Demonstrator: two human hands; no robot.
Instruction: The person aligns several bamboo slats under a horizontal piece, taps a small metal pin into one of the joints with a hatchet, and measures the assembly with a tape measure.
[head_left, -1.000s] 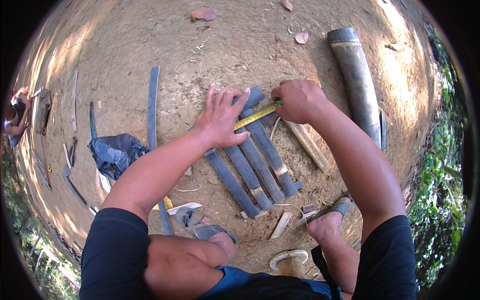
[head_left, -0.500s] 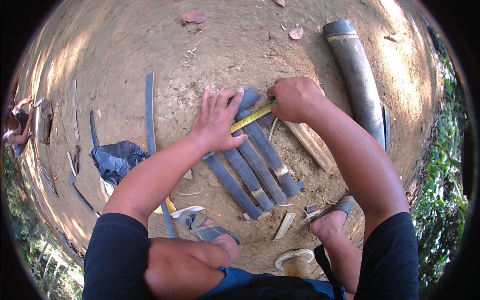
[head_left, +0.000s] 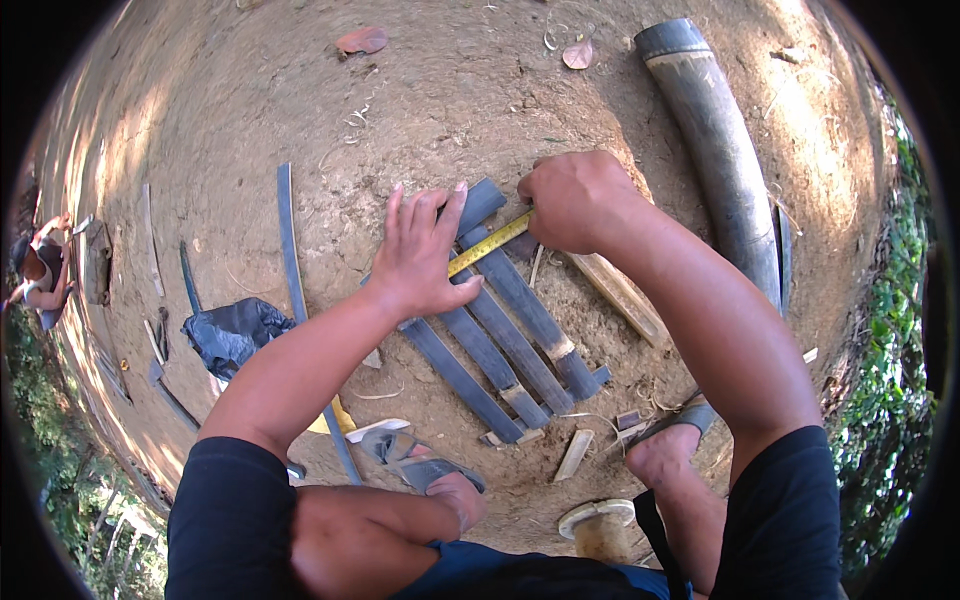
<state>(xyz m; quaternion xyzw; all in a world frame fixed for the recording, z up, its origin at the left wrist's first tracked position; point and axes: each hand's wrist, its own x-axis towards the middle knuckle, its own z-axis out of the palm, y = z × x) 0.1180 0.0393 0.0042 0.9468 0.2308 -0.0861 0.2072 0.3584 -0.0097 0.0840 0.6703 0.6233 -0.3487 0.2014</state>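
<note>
A frame of dark bamboo slats lies on the ground in front of me, several slats side by side over crosspieces. Across its far end runs the yellow blade of a tape measure. My left hand rests over the far left part of the slats, fingers stretched and thumb apart, with the blade's left end passing beneath it. At the blade's right end, my right hand is closed around the tape measure; its case is hidden in the fist.
A thick bamboo pole lies at right, near a split bamboo piece. A black plastic bag and a long strip are at left. A cut bamboo stump stands near my feet. Another person sits far left.
The view has shifted slightly. Both hands keep their places at the frame's far end, and the tape blade still spans between them.
</note>
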